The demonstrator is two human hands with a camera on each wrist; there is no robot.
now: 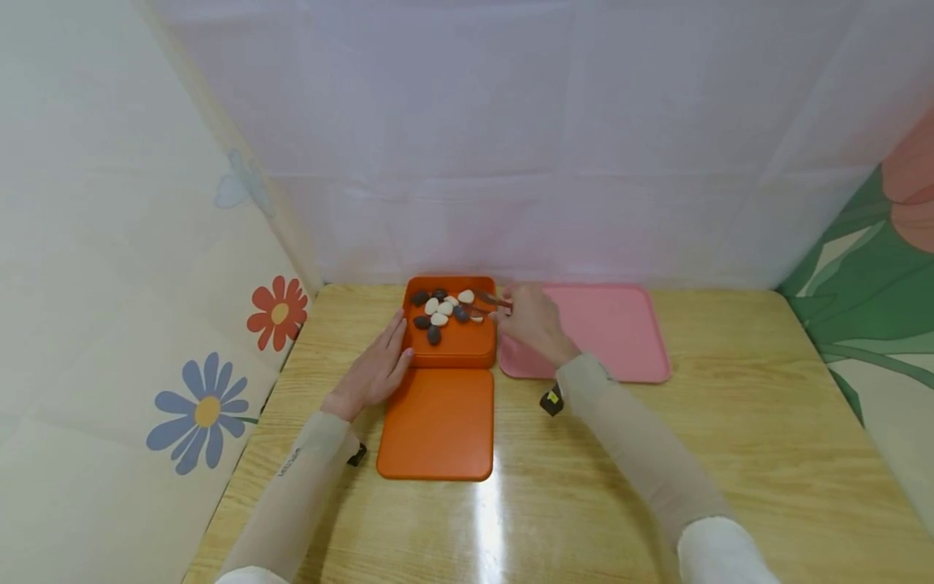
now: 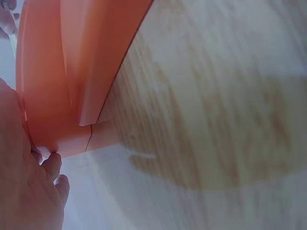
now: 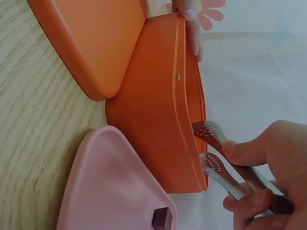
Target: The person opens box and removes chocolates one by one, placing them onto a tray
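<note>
An orange box (image 1: pixel 448 355) holds several black pebbles (image 1: pixel 434 334) and white pebbles (image 1: pixel 439 319). My left hand (image 1: pixel 375 365) rests along the box's left side, its fingers stretched out against the wall. In my right hand (image 1: pixel 536 320) is a pair of metal tongs (image 3: pixel 212 132) with perforated tips, gripped between thumb and fingers. Their tips stand apart at the box's right rim in the right wrist view and reach over the pebbles in the head view. Nothing shows between the tips.
A pink tray (image 1: pixel 609 332) lies right beside the box, partly under my right forearm. On it, a small dark brown block (image 3: pixel 162 218) shows in the right wrist view. The flat orange lid (image 1: pixel 438 426) lies in front of the box on the wooden table (image 1: pixel 584 487). Cloth hangs behind.
</note>
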